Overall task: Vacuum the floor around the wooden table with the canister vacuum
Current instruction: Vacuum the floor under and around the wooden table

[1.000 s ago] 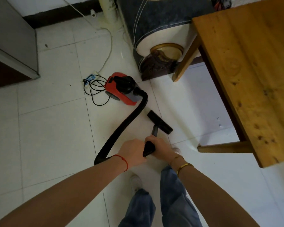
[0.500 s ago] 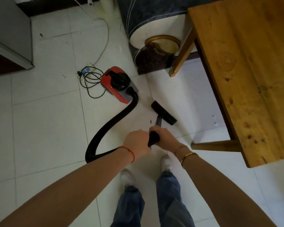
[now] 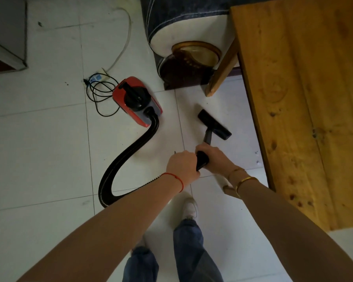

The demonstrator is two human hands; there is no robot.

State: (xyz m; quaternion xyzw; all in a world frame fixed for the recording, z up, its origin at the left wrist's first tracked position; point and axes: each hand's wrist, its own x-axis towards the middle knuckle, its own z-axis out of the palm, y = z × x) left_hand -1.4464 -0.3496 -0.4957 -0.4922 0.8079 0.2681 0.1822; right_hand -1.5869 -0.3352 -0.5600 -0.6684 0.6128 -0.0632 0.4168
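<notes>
Both hands wrapped round the black wand grip, left hand [image 3: 182,166] behind right hand [image 3: 213,157], floor nozzle [image 3: 214,124] flat on the tiles beside the wooden table [image 3: 304,98], red canister vacuum [image 3: 137,100] trailing left, best swept slowly toward that table leg [image 3: 222,72]

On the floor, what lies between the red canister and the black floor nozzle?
In the head view, only bare white tile with one grout line lies between the red canister and the floor nozzle; the hose curves away below.
</notes>
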